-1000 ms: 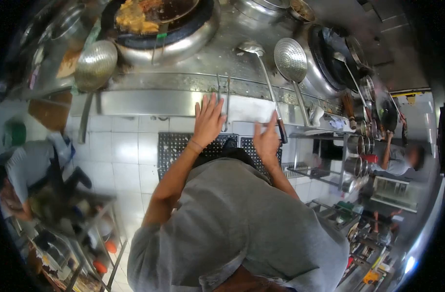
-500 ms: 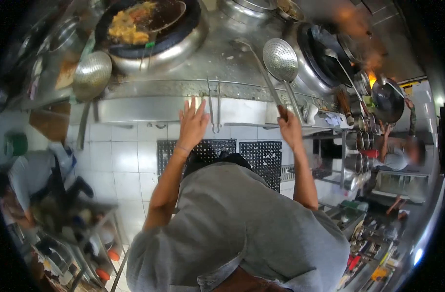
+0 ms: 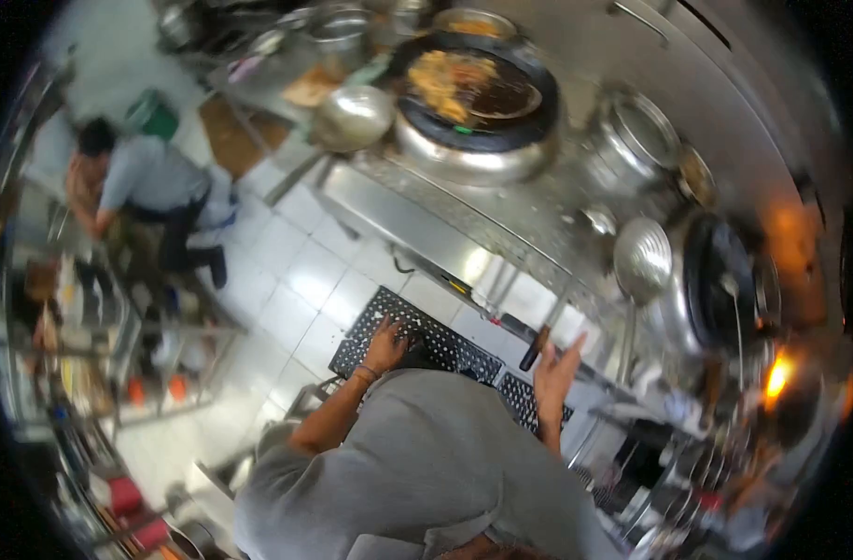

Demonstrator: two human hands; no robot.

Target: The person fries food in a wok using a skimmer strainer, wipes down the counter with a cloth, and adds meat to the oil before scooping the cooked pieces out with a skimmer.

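Observation:
My left hand (image 3: pixel 386 347) hangs low above the black perforated mat (image 3: pixel 369 329), blurred, with its fingers loosely apart and nothing seen in it. At the counter's front edge my right hand (image 3: pixel 557 375) is open, fingers spread. Just beside its fingers is the dark handle (image 3: pixel 536 348) of a ladle, whose bowl (image 3: pixel 599 221) rests on the stove top. Metal tongs (image 3: pixel 503 283) lie over the white front ledge nearby. To the right of the ladle, a perforated skimmer (image 3: pixel 642 259) leans with its handle toward me.
A wok (image 3: pixel 478 93) with yellow food and dark liquid sits at the back, a large strainer (image 3: pixel 353 119) to its left. Flame (image 3: pixel 777 375) burns at the right near another wok (image 3: pixel 722 280). A person (image 3: pixel 156 187) bends over at the left.
My view has turned to the left. My right hand has let go of the ladle handle. My left hand has dropped from beside the tongs to above the mat.

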